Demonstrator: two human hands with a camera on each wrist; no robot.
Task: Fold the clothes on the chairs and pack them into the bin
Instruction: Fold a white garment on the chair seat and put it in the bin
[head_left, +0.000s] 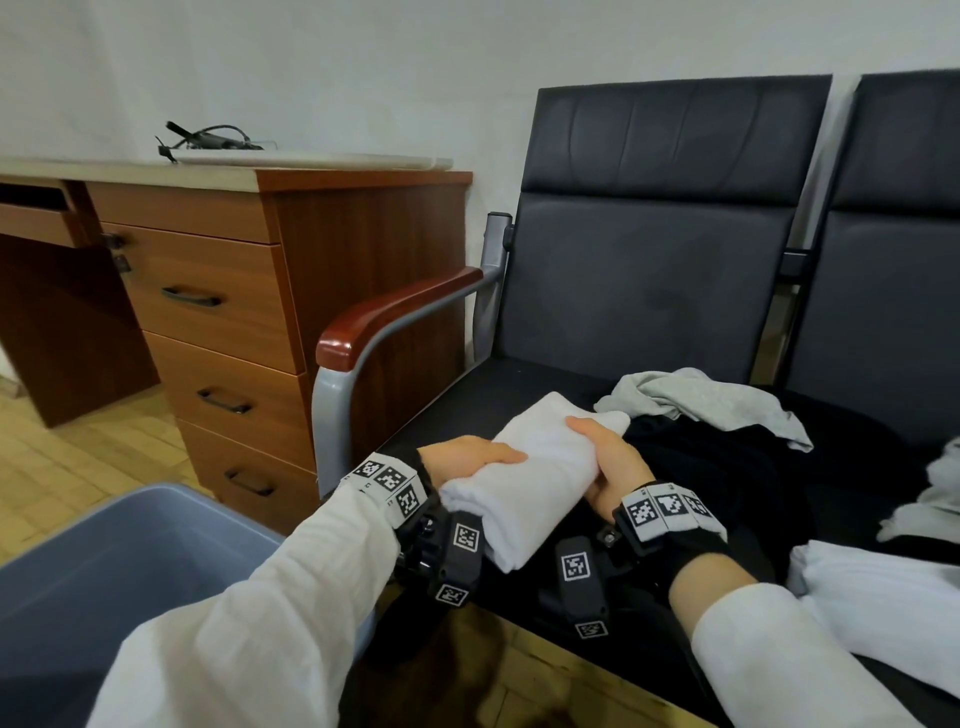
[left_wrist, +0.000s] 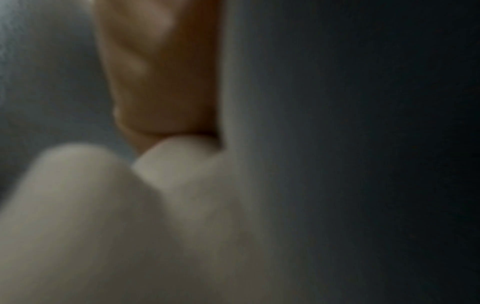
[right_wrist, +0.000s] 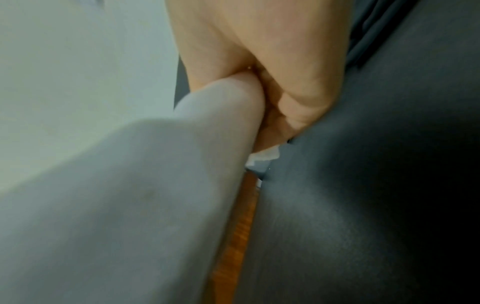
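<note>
Head view: both hands clasp a folded white garment (head_left: 524, 467) on the near chair seat (head_left: 441, 410), left hand (head_left: 462, 457) and right hand (head_left: 608, 462) at opposite sides, likely to keep the folds together for the blue bin (head_left: 104, 561) at near left. Left wrist view: blurred thumb against white cloth. Right wrist view: fingers (right_wrist: 298, 107) curl under the cloth.

Both hands grip a folded white garment (head_left: 524, 467) over the seat of a dark chair (head_left: 649, 291): left hand (head_left: 467, 457) at one side, right hand (head_left: 613, 462) at the other. A grey garment (head_left: 711, 400) and a black garment (head_left: 727, 467) lie just beside it. A blue bin (head_left: 104, 566) stands at lower left, near a wooden drawer cabinet (head_left: 234, 332).
</note>
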